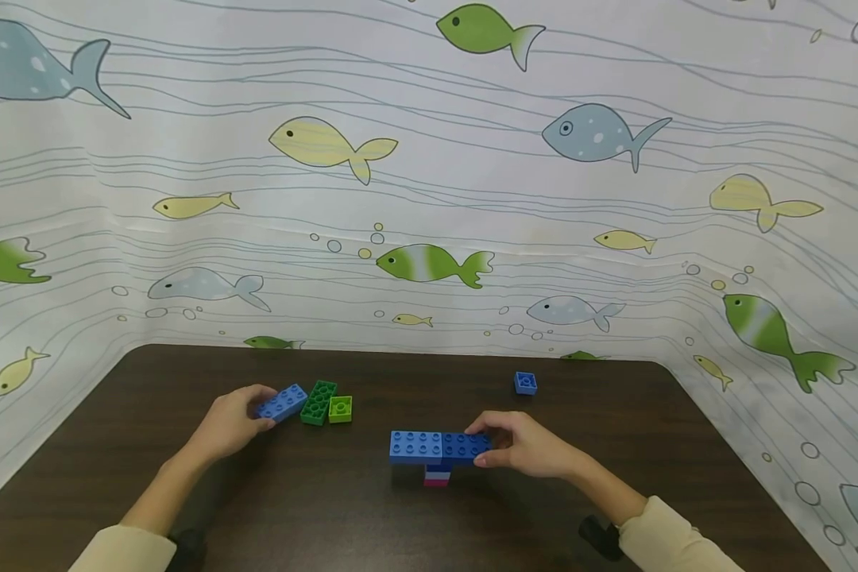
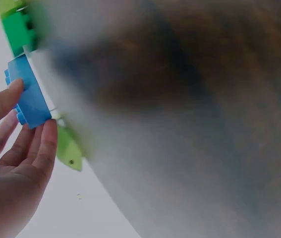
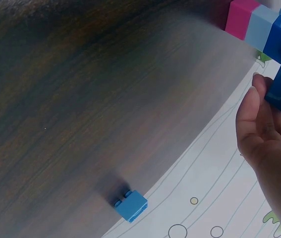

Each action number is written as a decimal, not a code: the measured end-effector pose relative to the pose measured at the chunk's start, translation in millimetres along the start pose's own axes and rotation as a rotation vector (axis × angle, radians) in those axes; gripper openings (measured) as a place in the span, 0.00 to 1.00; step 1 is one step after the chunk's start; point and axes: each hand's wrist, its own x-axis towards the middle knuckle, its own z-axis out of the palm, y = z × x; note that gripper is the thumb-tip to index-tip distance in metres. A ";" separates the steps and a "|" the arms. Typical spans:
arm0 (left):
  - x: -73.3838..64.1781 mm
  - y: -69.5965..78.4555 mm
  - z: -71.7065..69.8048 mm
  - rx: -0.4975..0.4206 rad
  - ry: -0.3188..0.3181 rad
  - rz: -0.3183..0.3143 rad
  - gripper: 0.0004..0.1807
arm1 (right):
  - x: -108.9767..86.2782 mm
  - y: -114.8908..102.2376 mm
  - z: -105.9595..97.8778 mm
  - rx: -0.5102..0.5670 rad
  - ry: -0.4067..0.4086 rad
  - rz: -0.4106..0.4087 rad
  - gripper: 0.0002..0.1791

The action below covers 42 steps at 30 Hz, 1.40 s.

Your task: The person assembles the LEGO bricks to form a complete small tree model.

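In the head view my left hand (image 1: 230, 423) holds a long light blue toy brick (image 1: 283, 403) between thumb and fingers, its studs facing up. The left wrist view shows the thumb across one side of that brick (image 2: 32, 96) and fingertips at its end. My right hand (image 1: 529, 446) grips the right end of a dark blue brick (image 1: 461, 450). Beside it lies a medium blue brick (image 1: 415, 448), level with it. Both sit atop a narrow column with a dark blue, a pale blue and a pink brick (image 1: 437, 481), standing on the table.
A dark green brick (image 1: 318, 403) lies right by the left hand's brick, with a lime square brick (image 1: 340, 409) alongside. One small blue square brick (image 1: 525, 383) rests near the back of the dark table (image 1: 293, 500). Fish-patterned sheeting (image 1: 429, 199) rises behind and at both sides.
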 end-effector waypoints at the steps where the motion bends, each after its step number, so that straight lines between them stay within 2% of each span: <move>1: -0.8 1.9 -2.1 -0.008 0.006 0.005 0.20 | 0.1 -0.1 0.1 0.003 -0.001 0.003 0.15; 8: -7.0 28.5 -16.6 -0.058 0.040 0.081 0.21 | 1.1 0.7 -0.1 -0.002 -0.003 0.000 0.15; 13: -8.6 57.6 -16.9 -0.089 0.006 0.136 0.21 | 0.5 0.9 -0.5 -0.001 -0.004 0.012 0.15; 20: -7.3 95.5 -2.6 -0.108 -0.041 0.217 0.20 | 0.7 1.1 -0.6 0.003 -0.006 0.005 0.15; 28: -7.4 127.7 14.0 -0.160 -0.095 0.303 0.19 | 1.2 2.3 -0.4 -0.010 0.001 -0.001 0.15; 33: -10.0 142.9 24.2 -0.141 -0.125 0.389 0.18 | 1.5 3.2 -0.8 -0.017 0.003 -0.008 0.15; 37: -9.9 152.2 33.3 -0.152 -0.167 0.413 0.18 | 1.1 2.8 -0.9 -0.008 0.003 -0.007 0.15; 42: -8.5 157.3 42.4 -0.118 -0.191 0.436 0.17 | 0.7 1.8 -0.4 0.015 0.000 -0.012 0.15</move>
